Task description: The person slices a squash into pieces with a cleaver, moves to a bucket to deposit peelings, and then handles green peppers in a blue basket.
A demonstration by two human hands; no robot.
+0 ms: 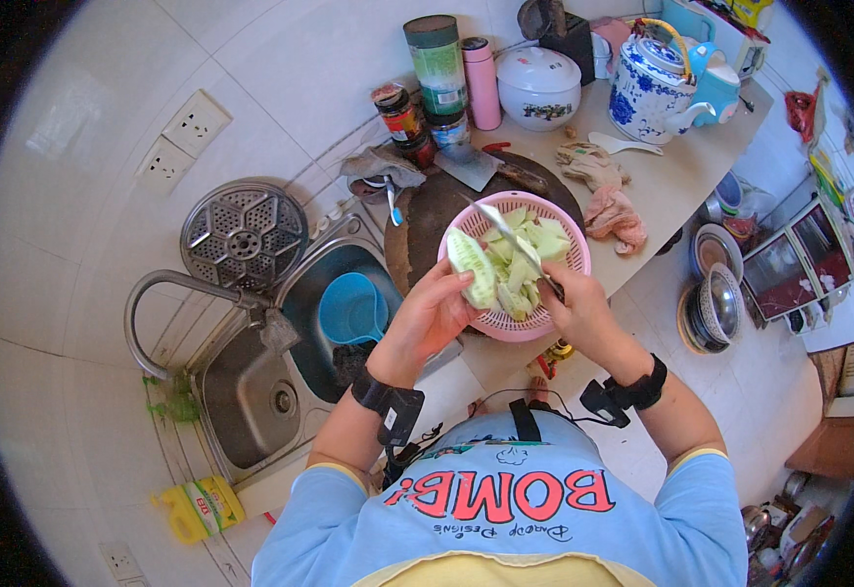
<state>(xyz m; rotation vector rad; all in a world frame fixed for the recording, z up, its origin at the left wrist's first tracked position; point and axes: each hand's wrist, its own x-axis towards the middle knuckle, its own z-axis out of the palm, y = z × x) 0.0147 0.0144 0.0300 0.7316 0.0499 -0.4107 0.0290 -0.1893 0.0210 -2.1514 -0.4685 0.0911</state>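
This is a kitchen, and a home one by its mixed clutter. To the left of the left hand (441,303) I see a steel sink (236,416) with a curved tap (192,282) against the tiled wall (74,205). Beyond both hands, a round board (412,230), jars (399,119) and a flowered teapot (642,88) crowd the counter (674,166). Bowls (719,303) are stacked to the right of the right hand (580,308), which grips a knife (505,230).
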